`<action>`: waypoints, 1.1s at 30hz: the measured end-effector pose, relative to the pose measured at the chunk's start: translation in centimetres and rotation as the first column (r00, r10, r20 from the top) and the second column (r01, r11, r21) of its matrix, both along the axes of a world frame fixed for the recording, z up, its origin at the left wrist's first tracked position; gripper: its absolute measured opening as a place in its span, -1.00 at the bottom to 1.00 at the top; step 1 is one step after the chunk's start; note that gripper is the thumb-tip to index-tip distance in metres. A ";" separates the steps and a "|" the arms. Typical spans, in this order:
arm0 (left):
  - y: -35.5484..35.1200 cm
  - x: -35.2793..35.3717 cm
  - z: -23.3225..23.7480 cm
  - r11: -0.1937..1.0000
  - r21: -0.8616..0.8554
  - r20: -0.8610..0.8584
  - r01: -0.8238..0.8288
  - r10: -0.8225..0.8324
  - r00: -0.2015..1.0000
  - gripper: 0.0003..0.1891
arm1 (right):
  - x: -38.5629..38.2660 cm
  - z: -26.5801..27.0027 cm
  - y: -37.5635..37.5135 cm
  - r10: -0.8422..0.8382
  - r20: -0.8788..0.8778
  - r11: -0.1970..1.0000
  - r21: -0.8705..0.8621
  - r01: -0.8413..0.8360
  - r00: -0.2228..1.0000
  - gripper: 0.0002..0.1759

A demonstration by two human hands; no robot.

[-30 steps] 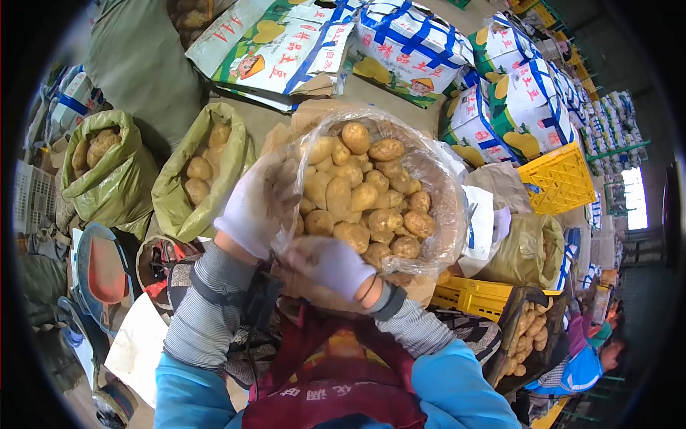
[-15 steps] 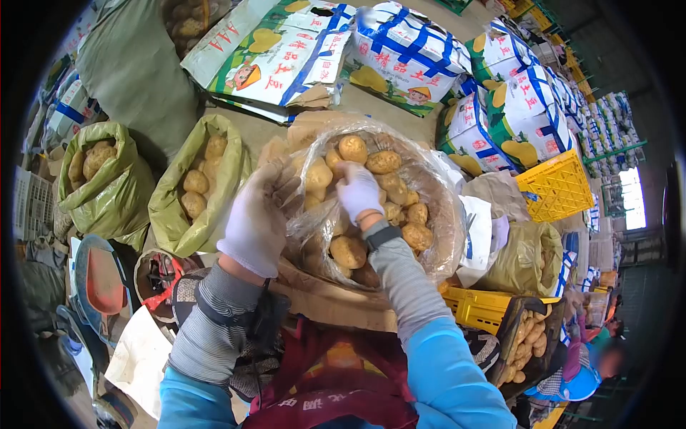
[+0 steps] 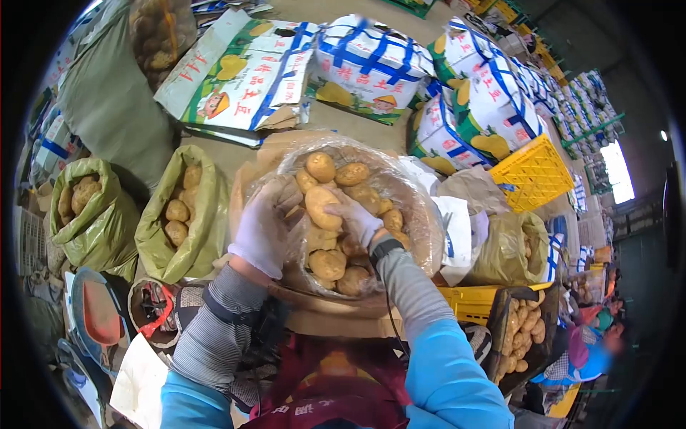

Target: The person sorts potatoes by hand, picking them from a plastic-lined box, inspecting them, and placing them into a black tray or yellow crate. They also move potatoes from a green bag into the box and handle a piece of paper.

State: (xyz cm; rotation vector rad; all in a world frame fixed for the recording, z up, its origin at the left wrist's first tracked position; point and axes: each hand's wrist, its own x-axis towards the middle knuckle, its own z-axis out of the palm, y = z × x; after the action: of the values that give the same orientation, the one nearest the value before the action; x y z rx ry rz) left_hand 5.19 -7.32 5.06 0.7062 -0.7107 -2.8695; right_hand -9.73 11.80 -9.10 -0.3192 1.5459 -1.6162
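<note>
Plainly, the large, pale potato point(image 3: 320, 209) is above the heap of potatoes point(image 3: 327, 264) in the lined carton, with the fingers and thumb of the right hand point(image 3: 351, 217) closed on its side. It should feel firm and fairly light, easy for one hand, though its smooth skin may slip a little in a knit glove and could bruise if dropped. The best hold looks to be around its broad middle, thumb opposite fingers, rather than at a rounded end. The left hand point(image 3: 261, 229) is beside it, near the clear plastic liner point(image 3: 421, 236); its fingertips are hard to make out, so I can't tell whether they are apart or pinching film. That liner looks thin, slack and easily torn. Cardboard flaps point(image 3: 343, 323) surround it, stiffer but bendable. Farther out are an open green sack point(image 3: 153, 239) and a yellow plastic crate point(image 3: 536, 175).
</note>
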 end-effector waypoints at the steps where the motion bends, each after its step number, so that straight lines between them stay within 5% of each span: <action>1: 1.0 -0.3 0.0 1.000 0.004 -0.011 0.028 -0.027 1.000 -0.78 | 0.8 2.0 2.4 -0.020 0.089 0.997 -0.076 0.027 0.996 -0.05; 4: 5.1 -1.0 1.0 0.979 -0.163 0.076 0.122 -0.110 0.991 -0.70 | 4.4 10.0 7.9 -0.075 0.280 0.957 -0.250 0.148 0.957 -0.10; 6: 8.2 -1.5 2.2 0.884 -0.343 0.075 0.317 -0.311 0.948 -0.57 | 6.1 12.8 10.8 -0.124 0.318 0.930 -0.294 0.222 0.940 -0.12; 9: 11.7 -2.5 1.1 0.659 -0.552 0.007 0.511 -0.609 0.793 -0.34 | 8.5 16.1 13.5 -0.187 0.172 0.918 -0.319 0.234 0.967 -0.25; 13: 14.7 -2.3 -1.7 0.667 -0.641 -0.170 0.379 -0.605 0.777 -0.22 | 10.2 14.2 14.8 -0.451 0.125 0.882 -0.088 0.463 0.884 -0.47; 17: 15.6 -1.2 -1.9 0.620 -0.755 -0.294 0.216 -0.613 0.733 -0.26 | 10.1 13.4 14.1 -0.472 0.253 0.853 -0.111 0.511 0.844 -0.43; 20: 15.1 -0.9 -0.5 0.755 -0.601 -0.305 0.262 -0.520 0.798 -0.41 | 10.0 11.3 12.9 -0.480 0.177 0.853 -0.133 0.504 0.859 -0.41; 21: 14.9 -1.3 -0.5 0.768 -0.593 -0.241 0.241 -0.455 0.857 -0.74 | 9.6 10.3 12.6 -0.494 0.132 0.851 -0.126 0.509 0.859 -0.41; 23: 14.3 -2.4 -2.1 0.688 -0.711 -0.198 0.145 -0.394 0.897 -0.88 | 9.6 9.0 11.3 -0.543 0.284 0.790 -0.148 0.595 0.790 -0.39; 24: 14.1 -3.0 -3.0 0.638 -0.763 -0.177 0.103 -0.361 0.916 -0.87 | 9.7 7.9 10.8 -0.559 0.360 0.755 -0.150 0.638 0.746 -0.39; 25: 14.3 -3.5 -3.1 0.772 -0.619 -0.161 0.148 -0.309 0.937 -0.81 | 9.7 8.4 10.5 -0.547 0.336 0.774 -0.146 0.617 0.766 -0.37; 28: 13.5 -3.2 -3.1 0.765 -0.622 -0.168 0.166 -0.337 0.927 -0.80 | 10.5 12.7 10.9 -0.476 0.469 0.826 -0.053 0.561 0.744 -0.35; 30: 13.2 -3.1 -3.5 0.796 -0.580 -0.157 0.172 -0.316 0.936 -0.82 | 11.6 14.6 11.0 -0.460 0.167 0.880 -0.048 0.473 0.872 -0.35; 33: 14.2 -2.5 -1.8 0.686 -0.718 -0.226 0.117 -0.390 0.893 -0.77 | 12.1 15.4 11.1 -0.487 0.115 0.873 0.020 0.488 0.866 -0.33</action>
State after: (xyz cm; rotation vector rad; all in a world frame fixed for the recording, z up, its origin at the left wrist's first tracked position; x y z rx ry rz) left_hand 2.69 6.85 3.24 -0.0499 -1.7836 -2.4830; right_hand 2.33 22.88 6.31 0.1819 1.6102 -1.9875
